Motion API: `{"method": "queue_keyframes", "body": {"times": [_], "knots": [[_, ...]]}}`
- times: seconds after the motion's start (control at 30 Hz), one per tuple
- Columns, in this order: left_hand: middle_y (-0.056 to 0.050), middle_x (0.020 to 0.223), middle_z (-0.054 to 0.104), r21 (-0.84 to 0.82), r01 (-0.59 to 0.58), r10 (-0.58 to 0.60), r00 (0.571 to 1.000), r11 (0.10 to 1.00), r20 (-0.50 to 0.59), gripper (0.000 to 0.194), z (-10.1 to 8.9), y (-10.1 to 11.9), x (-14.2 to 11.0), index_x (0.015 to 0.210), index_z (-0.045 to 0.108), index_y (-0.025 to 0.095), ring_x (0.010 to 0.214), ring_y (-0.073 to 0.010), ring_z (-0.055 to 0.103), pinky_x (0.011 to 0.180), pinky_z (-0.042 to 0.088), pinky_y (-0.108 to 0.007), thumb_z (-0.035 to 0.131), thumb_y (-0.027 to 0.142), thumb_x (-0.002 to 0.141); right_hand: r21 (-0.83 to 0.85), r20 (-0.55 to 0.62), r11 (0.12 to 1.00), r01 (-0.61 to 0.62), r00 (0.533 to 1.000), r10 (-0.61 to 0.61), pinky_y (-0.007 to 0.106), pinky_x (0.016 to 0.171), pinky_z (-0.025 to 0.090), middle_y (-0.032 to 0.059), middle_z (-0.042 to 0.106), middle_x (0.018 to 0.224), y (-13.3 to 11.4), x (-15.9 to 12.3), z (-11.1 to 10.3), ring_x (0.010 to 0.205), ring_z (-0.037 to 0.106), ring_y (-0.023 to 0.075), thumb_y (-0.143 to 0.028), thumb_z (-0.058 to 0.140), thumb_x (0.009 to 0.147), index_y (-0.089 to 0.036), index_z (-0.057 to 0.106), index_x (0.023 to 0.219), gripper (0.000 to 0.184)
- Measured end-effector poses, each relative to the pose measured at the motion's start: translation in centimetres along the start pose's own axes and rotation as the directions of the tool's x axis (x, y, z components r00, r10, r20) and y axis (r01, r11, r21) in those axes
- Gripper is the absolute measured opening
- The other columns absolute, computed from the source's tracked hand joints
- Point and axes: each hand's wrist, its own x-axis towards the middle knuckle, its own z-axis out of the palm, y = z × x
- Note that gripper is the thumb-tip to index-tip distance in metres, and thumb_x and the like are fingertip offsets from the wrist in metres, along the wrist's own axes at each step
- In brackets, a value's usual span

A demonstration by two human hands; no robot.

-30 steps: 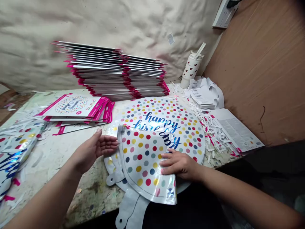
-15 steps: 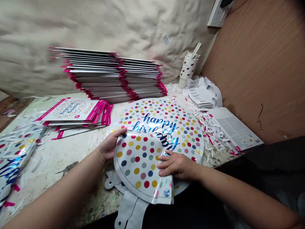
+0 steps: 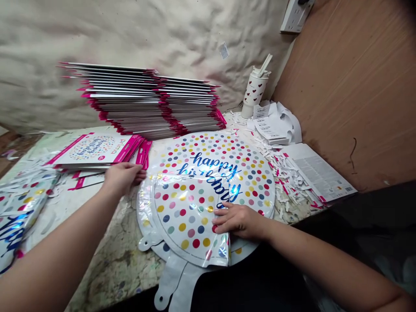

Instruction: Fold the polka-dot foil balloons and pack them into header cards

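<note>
One foil "happy birthday" balloon [image 3: 208, 147] lies under the flat right hand [image 3: 240, 221], left hand [image 3: 123, 178] curled, empty.

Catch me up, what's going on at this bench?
A person is working with foil birthday balloons on a bench. Their right hand presses a folded polka-dot balloon onto a flat balloon. Their open left hand holds nothing, near a pile of packaged balloons. A tall stack of packs sits behind.

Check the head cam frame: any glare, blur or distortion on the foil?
Head view: white glare streaks across the foil balloon beside the right hand; wide-angle bowing curves the table edge; the printed dots stay fairly sharp, with no heavy blur.
</note>
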Motion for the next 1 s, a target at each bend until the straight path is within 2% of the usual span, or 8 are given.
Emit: {"method": "queue_keyframes", "body": {"times": [0.17,0.27,0.33,0.5,0.7,0.87,0.93,1.0], "knots": [[-0.003,0.114,0.063,0.139,-0.511,0.457,0.84,0.848,0.293,0.026,4.2,1.2,-3.8,0.097,0.064,0.02,0.114,-0.0253,0.051,0.103,0.034,-0.043,0.058,0.029,0.073,0.036,0.036,0.999,0.031,0.999,-0.032,0.036,0.109,0.024,0.0024,0.064,0.114,0.3,0.4,-0.5,0.122,0.046,0.013,-0.018,0.05,0.086,-0.024,0.066,0.102,0.024],[-0.003,0.138,0.046,0.097,-0.908,0.605,0.349,0.409,0.715,0.043,9.6,1.6,-6.8,0.124,0.052,0.024,0.131,-0.0255,0.033,0.109,0.02,-0.046,0.047,0.032,0.082,0.054,0.005,0.997,0.051,0.999,-0.052,0.036,0.108,0.025,0.0051,0.065,0.112,0.7,0.1,-0.8,0.12,0.049,0.014,-0.016,0.048,0.085,-0.02,0.066,0.102,0.025],[-0.007,0.146,0.032,0.14,-0.974,0.558,0.217,0.178,0.801,0.05,12.4,1.6,-8.2,0.137,0.036,0.021,0.136,-0.0277,0.022,0.109,0.015,-0.051,0.036,0.035,0.089,0.042,-0.047,0.998,0.045,0.998,-0.043,0.037,0.108,0.025,0.0066,0.066,0.111,0.8,-0.6,-1.1,0.117,0.052,0.0155,-0.015,0.048,0.083,-0.019,0.066,0.1,0.025],[-0.008,0.149,0.022,0.368,-0.896,0.536,0.443,0.247,0.719,0.055,14.9,0.8,-8.5,0.141,0.026,0.018,0.137,-0.0307,0.014,0.108,0.014,-0.052,0.029,0.041,0.091,0.118,-0.209,0.966,-0.229,0.946,0.249,0.033,0.089,0.043,0.0029,0.067,0.073,0.1,-1.4,-2.5,0.078,0.063,0.0149,-0.029,0.04,0.089,-0.017,0.061,0.072,0.029],[-0.006,0.148,0.024,0.299,-0.915,0.444,0.395,0.271,0.805,0.068,7.4,-3.4,-5.1,0.143,0.019,0.02,0.135,-0.0248,0.024,0.11,0.02,-0.041,0.039,0.048,0.084,0.31,-0.14,0.586,-0.749,0.573,0.807,0.021,0.045,0.037,-0.0047,0.043,0.048,0.1,2.6,-4.6,0.043,0.046,0.0092,-0.042,0.039,0.089,-0.019,0.041,0.06,0.037],[-0.012,0.141,0.039,0.693,-0.574,0.473,0.802,0.437,0.366,0.051,0.1,-5.5,-6.6,0.135,0.038,0.013,0.131,-0.0275,0.033,0.105,0.028,-0.05,0.026,0.034,0.091,0.296,-0.064,0.439,-0.848,0.441,0.895,0.021,0.036,0.033,-0.0051,0.04,0.043,1.1,5.3,-5.0,0.032,0.041,0.0085,-0.046,0.045,0.086,-0.018,0.044,0.06,0.038],[-0.013,0.141,0.039,0.68,-0.58,0.643,0.738,0.449,0.205,0.05,0.8,-5.1,-9.0,0.136,0.035,0.011,0.132,-0.0256,0.031,0.106,0.029,-0.048,0.026,0.033,0.091,0.259,-0.063,0.407,-0.876,0.405,0.912,0.022,0.036,0.034,-0.0046,0.041,0.043,1.3,5.7,-5.2,0.031,0.042,0.009,-0.048,0.044,0.087,-0.018,0.047,0.061,0.039],[-0.011,0.143,0.037,0.542,-0.799,0.797,0.495,0.261,0.346,0.054,3.1,-4.9,-11.7,0.14,0.027,0.014,0.134,-0.024,0.028,0.108,0.027,-0.044,0.031,0.035,0.091,0.203,-0.078,0.397,-0.895,0.389,0.918,0.023,0.038,0.036,-0.0028,0.046,0.045,1.1,5.8,-5.5,0.033,0.046,0.0108,-0.048,0.043,0.087,-0.018,0.052,0.064,0.04]]}}
